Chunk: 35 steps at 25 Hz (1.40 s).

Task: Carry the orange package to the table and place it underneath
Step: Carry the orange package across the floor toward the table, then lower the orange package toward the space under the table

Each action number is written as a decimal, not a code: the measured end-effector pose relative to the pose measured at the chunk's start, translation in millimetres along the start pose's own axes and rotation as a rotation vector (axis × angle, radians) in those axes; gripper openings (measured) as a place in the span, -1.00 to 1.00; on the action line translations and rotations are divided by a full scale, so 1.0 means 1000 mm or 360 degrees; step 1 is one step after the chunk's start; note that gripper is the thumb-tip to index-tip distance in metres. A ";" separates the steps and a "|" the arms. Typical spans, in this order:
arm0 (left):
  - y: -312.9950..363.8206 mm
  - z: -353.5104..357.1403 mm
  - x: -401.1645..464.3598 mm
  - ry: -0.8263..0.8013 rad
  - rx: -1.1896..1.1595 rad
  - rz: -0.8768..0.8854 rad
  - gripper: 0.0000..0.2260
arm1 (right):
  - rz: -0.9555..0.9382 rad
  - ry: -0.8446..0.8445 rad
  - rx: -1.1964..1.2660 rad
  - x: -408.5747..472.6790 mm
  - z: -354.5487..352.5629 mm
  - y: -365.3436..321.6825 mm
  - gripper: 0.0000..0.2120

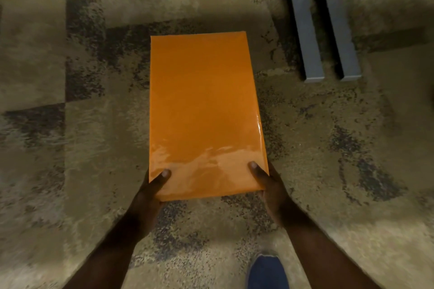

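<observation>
- Gripping the near end of the orange package (204,110), the two hands hold it out in front of the body, above the carpet (70,148).
- The left hand (150,191) clasps the near left corner, thumb pressed flat on the top face and the other fingers tucked out of sight beneath.
- The right hand (270,185) clasps the near right corner in the same way, thumb on top and pointing toward the package's middle, fingers hidden under the edge.
- The orange package is a flat rectangle, long side running away from the person, and wrapped in glossy film that shows pale glare near the thumbs and along the right edge.
- It hangs roughly level, its far end slightly narrower in the view, and it casts a dark shadow on the carpet beyond that end.
- The carpet is a mottled tan and beige with dark brown blocky patches; much of it looks smeared with blur.
- Two grey metal legs (326,37) stand at the upper right, side by side with a dark gap between them, their feet resting on the carpet; the package is well to their left and not touching them.
- No tabletop surface is clearly visible above those legs; only a pale sliver shows at the top edge.
- A blue shoe (267,272) shows at the bottom of the view, below the right forearm.
- Both forearms are bare and reach in from the lower corners.
</observation>
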<state>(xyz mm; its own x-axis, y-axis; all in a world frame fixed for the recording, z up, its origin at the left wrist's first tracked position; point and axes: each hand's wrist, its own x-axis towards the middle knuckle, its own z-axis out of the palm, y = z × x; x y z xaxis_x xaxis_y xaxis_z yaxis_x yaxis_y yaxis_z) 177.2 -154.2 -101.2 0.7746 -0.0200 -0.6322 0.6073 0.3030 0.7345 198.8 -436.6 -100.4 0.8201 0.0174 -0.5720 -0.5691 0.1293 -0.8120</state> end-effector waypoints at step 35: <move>0.123 0.217 0.236 -0.0154 0.0136 0.0203 -0.24 | -0.0116 0.0280 0.0122 0.229 -0.139 -0.175 -0.47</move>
<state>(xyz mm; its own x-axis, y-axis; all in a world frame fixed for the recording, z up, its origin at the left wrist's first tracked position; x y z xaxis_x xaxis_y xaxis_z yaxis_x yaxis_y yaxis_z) 473.3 -328.5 -106.0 0.8570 -0.0793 -0.5092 0.5129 0.2267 0.8280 478.2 -593.4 -105.1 0.8320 -0.1672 -0.5290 -0.4970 0.1992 -0.8446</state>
